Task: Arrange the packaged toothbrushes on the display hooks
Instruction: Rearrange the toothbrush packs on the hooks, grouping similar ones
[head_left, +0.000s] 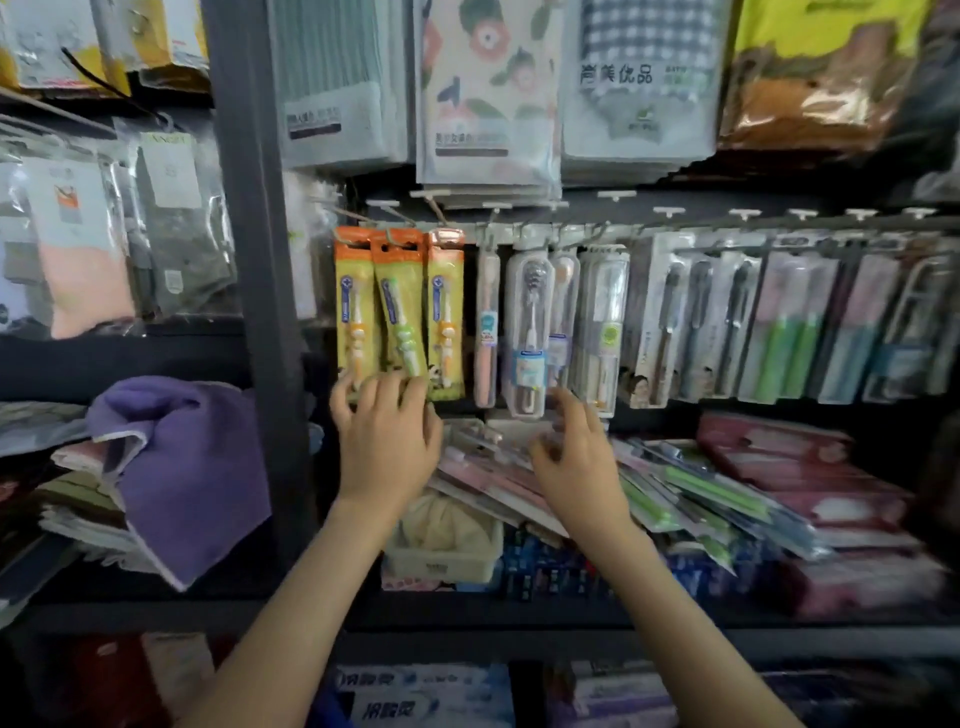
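at frame centre, the left hand (387, 436) touches with straight fingers (410, 400) the yellow toothbrush packs (400, 312) hanging on the hooks (397, 214). right of it, the right hand (576, 457) hovers, loosely curled and empty, over loose packs (670, 486).

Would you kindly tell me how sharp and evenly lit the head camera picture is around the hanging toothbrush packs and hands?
Head view: yellow toothbrush packs fairly sharp; right hand smeared by motion blur; grey packs at the right edge blurred, and the rail bows from wide-angle distortion; bottom shelf dim.
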